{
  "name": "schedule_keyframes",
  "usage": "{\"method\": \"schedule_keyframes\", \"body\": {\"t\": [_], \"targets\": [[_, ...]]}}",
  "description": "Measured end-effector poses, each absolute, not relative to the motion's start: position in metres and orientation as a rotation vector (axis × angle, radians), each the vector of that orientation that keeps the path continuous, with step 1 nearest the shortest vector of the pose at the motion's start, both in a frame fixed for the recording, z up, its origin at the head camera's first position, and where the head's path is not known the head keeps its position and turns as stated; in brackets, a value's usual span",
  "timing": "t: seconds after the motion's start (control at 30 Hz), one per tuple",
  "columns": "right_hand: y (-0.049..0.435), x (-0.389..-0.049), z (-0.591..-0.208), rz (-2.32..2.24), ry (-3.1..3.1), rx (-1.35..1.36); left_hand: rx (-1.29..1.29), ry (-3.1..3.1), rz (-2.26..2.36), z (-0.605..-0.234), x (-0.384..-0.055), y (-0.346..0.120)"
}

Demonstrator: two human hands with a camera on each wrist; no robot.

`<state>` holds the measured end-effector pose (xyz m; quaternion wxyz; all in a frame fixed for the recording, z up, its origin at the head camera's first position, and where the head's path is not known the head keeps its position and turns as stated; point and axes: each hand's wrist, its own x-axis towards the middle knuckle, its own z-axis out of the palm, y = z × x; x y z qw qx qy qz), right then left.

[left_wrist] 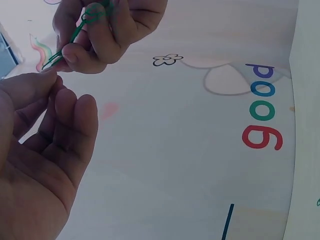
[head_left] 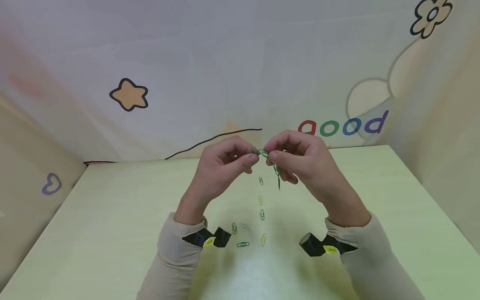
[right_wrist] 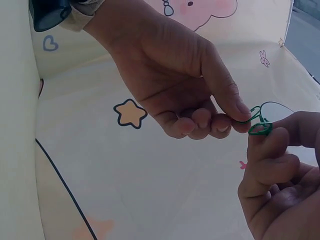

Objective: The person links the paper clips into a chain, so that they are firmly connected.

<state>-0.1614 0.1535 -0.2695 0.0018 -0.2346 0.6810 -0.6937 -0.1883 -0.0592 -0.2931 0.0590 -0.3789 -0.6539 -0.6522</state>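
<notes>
Both hands are raised over the table with a short chain of green paper clips between them. My left hand (head_left: 219, 168) pinches a green paper clip (right_wrist: 254, 113) at one end, between thumb and index finger. Opposite it, my right hand (head_left: 305, 160) pinches the linked green paper clips (head_left: 263, 153) with thumb and fingertips. More of the chain (head_left: 276, 170) dangles below the right fingers, and in the left wrist view green clips (left_wrist: 75, 34) run across that hand. The fingertips partly cover the joint between the clips.
On the table (head_left: 123, 216) below lie loose paper clips in a rough column: green (head_left: 261, 181), yellow (head_left: 260, 200), green (head_left: 262, 214) and yellow (head_left: 263, 239). Two more green clips (head_left: 243, 244) lie left of them, near faint pale pieces (head_left: 245, 227). A printed cloth backdrop (head_left: 210, 75) rises behind.
</notes>
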Motion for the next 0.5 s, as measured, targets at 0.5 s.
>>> {"method": "schedule_keyframes", "body": {"t": [0.5], "targets": [[0.1509,-0.1615,-0.2702,-2.135,2.116,-0.799,-1.170,-1.947,-1.961,-0.2931,-0.1893,-0.0581]]}}
